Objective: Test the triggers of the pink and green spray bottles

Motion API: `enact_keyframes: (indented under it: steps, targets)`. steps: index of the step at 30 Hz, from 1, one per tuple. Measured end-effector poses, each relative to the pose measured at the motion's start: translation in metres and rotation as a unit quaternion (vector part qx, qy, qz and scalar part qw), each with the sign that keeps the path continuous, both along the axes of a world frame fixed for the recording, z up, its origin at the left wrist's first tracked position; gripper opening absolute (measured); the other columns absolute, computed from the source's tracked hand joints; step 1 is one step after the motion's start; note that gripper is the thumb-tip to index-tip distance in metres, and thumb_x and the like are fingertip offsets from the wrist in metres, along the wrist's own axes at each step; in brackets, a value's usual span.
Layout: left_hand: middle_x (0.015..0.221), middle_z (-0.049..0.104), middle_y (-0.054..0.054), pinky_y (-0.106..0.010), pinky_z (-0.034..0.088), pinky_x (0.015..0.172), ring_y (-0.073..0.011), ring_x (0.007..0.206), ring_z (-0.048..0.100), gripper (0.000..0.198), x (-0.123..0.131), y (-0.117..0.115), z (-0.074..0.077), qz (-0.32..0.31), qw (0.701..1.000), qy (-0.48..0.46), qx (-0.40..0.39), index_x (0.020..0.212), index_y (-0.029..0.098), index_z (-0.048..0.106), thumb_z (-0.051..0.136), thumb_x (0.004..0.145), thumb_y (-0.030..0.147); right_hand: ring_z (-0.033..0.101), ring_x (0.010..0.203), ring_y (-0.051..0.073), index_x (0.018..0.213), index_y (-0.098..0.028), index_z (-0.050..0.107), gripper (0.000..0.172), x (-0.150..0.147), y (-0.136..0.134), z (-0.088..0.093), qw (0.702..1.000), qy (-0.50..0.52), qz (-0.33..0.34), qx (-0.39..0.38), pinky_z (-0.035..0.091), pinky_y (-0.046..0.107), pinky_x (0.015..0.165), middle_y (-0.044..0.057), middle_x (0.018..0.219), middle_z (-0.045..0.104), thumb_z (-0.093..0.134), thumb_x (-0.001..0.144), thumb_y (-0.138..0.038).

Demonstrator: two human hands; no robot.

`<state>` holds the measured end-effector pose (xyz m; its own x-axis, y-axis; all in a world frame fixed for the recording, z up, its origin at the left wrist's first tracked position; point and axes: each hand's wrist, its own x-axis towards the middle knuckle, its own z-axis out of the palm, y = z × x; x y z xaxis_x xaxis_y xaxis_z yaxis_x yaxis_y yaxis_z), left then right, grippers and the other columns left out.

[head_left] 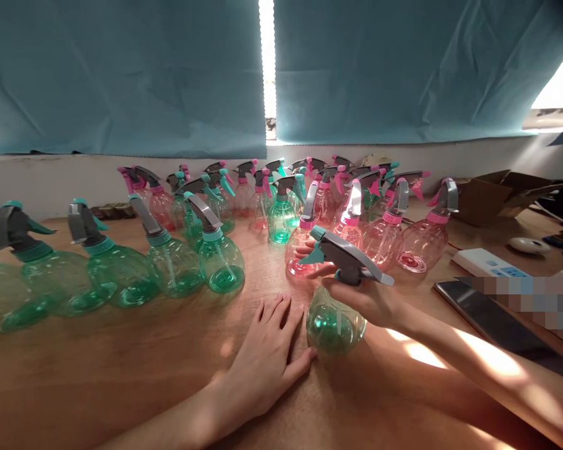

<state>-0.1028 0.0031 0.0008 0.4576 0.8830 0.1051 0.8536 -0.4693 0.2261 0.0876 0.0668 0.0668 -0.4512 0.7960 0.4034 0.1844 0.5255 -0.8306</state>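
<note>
My right hand (366,294) is closed around the neck and grey trigger head of a green spray bottle (334,325), which is tilted toward me just above the wooden table (122,375). My left hand (265,356) lies flat on the table beside the bottle, fingers spread, its thumb touching the bottle's base. A row of green spray bottles (218,259) stands at the left. A cluster of pink spray bottles (385,237) stands behind my right hand.
More pink and green bottles crowd the back by the wall under a blue curtain (122,75). At the right lie a dark phone (488,315), a white power strip (490,262), a white mouse-like object (528,245) and an open cardboard box (492,194).
</note>
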Motion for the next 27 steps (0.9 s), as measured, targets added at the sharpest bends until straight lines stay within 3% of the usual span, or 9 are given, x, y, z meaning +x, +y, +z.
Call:
enact_keyframes:
  steps: [3,7,14,22,27]
  targets:
    - [0.149,0.039,-0.019,-0.060,0.028,0.111,-0.0381,0.138,0.033,0.059,0.0003,-0.0003,0.0009,0.001,1.000,0.006,-0.010,0.139,0.014,0.046,0.054,0.092,0.048,0.054,0.056,0.019,0.111,-0.019,0.065,0.041,-0.0002,0.0007,-0.0001,1.000,-0.019,-0.012,0.014,0.046,0.033,0.050,0.003,0.066,0.061,0.050,0.073,-0.022]
    - [0.149,0.040,-0.019,-0.060,0.028,0.111,-0.0387,0.138,0.033,0.058,0.0007,-0.0008,0.0028,0.006,1.000,0.001,-0.013,0.139,0.014,0.047,0.056,0.091,0.046,0.060,0.071,0.020,0.111,-0.020,0.065,0.041,-0.0014,0.0004,0.0011,0.999,0.013,0.007,0.037,0.051,0.034,0.062,0.006,0.084,0.067,0.050,0.073,-0.020]
    - [0.148,0.042,-0.018,-0.059,0.029,0.110,-0.0369,0.138,0.035,0.056,-0.0008,0.0005,0.0004,-0.004,1.000,-0.021,0.004,0.138,0.017,0.047,0.056,0.091,0.046,0.053,0.058,0.017,0.111,-0.020,0.065,0.040,0.0006,0.0004,0.0017,0.999,-0.033,-0.020,0.018,0.048,0.033,0.052,0.003,0.073,0.063,0.052,0.073,-0.021]
    - [0.149,0.039,-0.018,-0.058,0.029,0.111,-0.0373,0.139,0.033,0.058,0.0004,0.0001,0.0011,0.000,1.000,0.009,-0.011,0.139,0.015,0.046,0.054,0.092,0.047,0.063,0.079,0.025,0.096,-0.023,0.065,0.028,-0.0009,0.0013,0.0027,0.999,0.011,0.016,0.032,0.055,0.044,0.076,0.004,0.079,0.063,0.051,0.072,-0.017]
    - [0.149,0.040,-0.019,-0.058,0.029,0.111,-0.0366,0.139,0.033,0.056,0.0009,0.0006,0.0025,-0.005,1.000,-0.007,-0.005,0.137,0.014,0.047,0.055,0.092,0.045,0.062,0.075,0.025,0.089,-0.024,0.065,0.025,0.0012,0.0026,0.0008,0.999,-0.017,0.013,0.028,0.056,0.044,0.069,0.003,0.074,0.063,0.051,0.071,-0.016]
